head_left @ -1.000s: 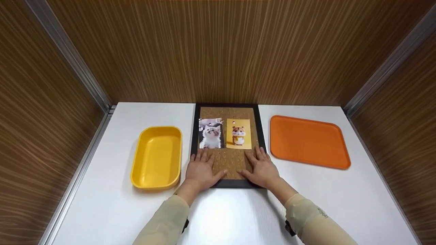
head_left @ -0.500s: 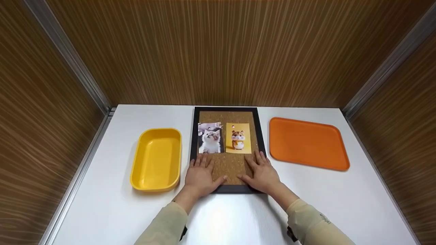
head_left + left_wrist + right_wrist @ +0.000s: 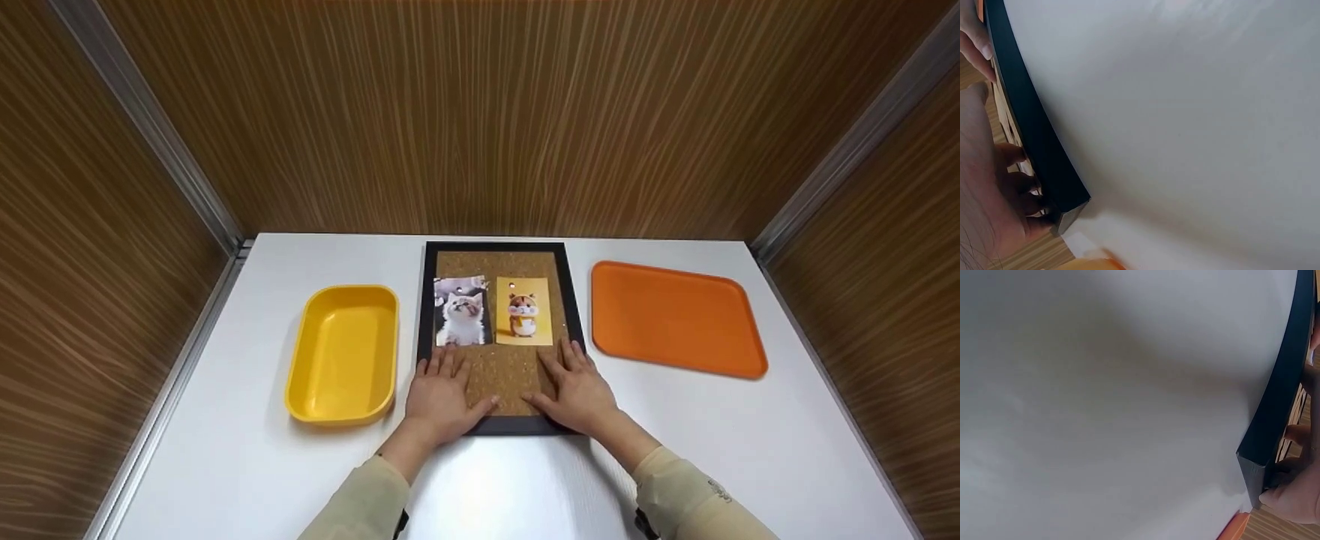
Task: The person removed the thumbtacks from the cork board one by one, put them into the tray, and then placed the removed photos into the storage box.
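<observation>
A corkboard (image 3: 502, 382) with a black frame lies on the white table, set between two containers. Pinned to it side by side are a kitten photo (image 3: 462, 319) and a yellow hamster picture (image 3: 524, 311). On the board's near left corner rests my left hand (image 3: 439, 397), its fingers spread flat and the thumb pointing inward. My right hand (image 3: 579, 391) presses the near right corner in mirror fashion. In the left wrist view the black frame (image 3: 1033, 124) runs alongside the left hand; the right wrist view has the right hand (image 3: 1300, 486) at the frame's corner.
Left of the board stands a deep yellow bin (image 3: 343, 356). A flat orange tray (image 3: 675, 319) lies to the right, slightly angled. Wood-grain panels (image 3: 480, 112) close off the table at the back and both sides.
The corkboard has slid a little toward me under both hands, leaving a narrow gap at the table's back edge. The whole view has also shifted slightly; bin and tray keep their places.
</observation>
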Motion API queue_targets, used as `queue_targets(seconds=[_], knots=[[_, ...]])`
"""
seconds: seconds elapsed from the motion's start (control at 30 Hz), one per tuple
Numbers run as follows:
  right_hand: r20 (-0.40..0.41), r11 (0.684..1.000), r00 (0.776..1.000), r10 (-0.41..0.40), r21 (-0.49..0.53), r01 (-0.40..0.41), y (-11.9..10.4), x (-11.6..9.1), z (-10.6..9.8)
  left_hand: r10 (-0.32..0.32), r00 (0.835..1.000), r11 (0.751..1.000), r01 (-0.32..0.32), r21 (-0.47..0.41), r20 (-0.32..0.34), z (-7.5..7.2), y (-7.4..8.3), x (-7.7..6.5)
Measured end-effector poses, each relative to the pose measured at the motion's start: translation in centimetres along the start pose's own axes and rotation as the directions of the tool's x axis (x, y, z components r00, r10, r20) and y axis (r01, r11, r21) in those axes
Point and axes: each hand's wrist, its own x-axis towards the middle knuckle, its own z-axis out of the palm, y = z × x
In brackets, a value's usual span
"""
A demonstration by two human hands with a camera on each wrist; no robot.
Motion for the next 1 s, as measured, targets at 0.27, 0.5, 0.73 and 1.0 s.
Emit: queue_targets(seconds=[0.27, 0.5, 0.73, 1.0], knots=[[0.01, 1.0, 1.0, 0.012, -0.006, -0.012, -0.2, -0.2, 0.0, -0.005, 1.0, 1.0, 0.005, -0.001, -0.007, 0.1, 0.1, -0.3], [-0.024, 1.0, 1.0, -0.015, -0.012, 0.015, -0.4, -0.7, 0.0, 0.002, 1.0, 1.0, -0.002, 0.006, -0.018, 0.2, 0.2, -0.8], [-0.031, 1.0, 0.999, -0.018, -0.018, 0.017, -0.4, -1.0, 0.1, 0.006, 1.0, 1.0, -0.006, -0.002, -0.019, 0.2, 0.3, -1.2], [-0.025, 1.0, 0.999, -0.02, -0.012, 0.02, -0.5, -1.5, 0.2, -0.001, 1.0, 1.0, 0.001, -0.024, -0.015, 0.1, 0.6, -1.8]])
